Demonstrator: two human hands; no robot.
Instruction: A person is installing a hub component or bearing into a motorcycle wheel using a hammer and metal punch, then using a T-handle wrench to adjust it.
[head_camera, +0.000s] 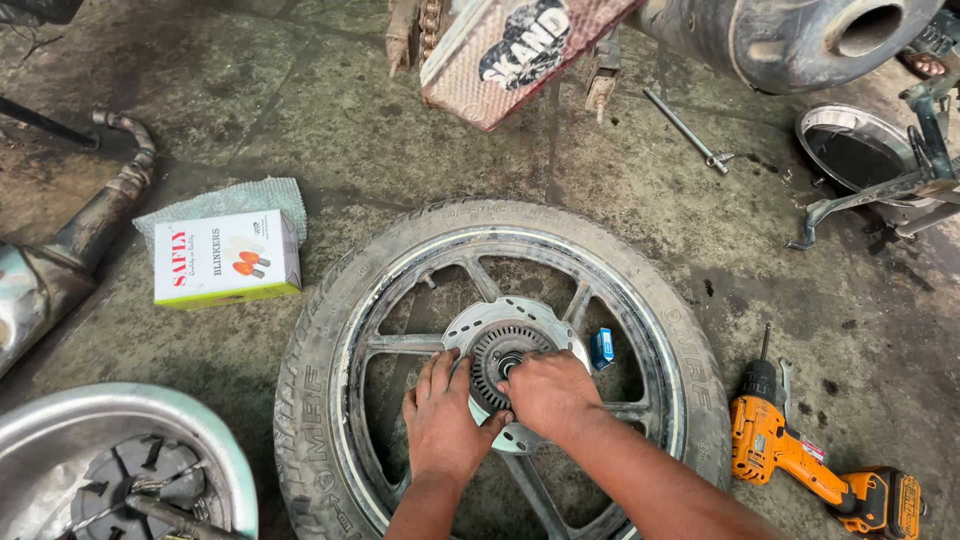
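A motorcycle wheel (400, 270) with a worn tyre and alloy spokes lies flat on the concrete floor. At its centre is a round metal hub plate (520, 320) with a finned drum inside. My left hand (440, 415) rests flat on the plate's near left edge, fingers spread toward the hub. My right hand (550, 390) is curled over the centre of the hub, fingertips pressing at the bearing hole; what it grips is hidden. A small blue box (602, 348) sits between the spokes just right of the hub.
A white and yellow cardboard box (225, 258) lies on a cloth at left. An orange cordless drill (800, 455) lies right of the wheel. A metal basin (120, 455) is bottom left, an exhaust pipe (80, 230) at far left, a T-handle wrench (690, 130) and motorcycle parts at top.
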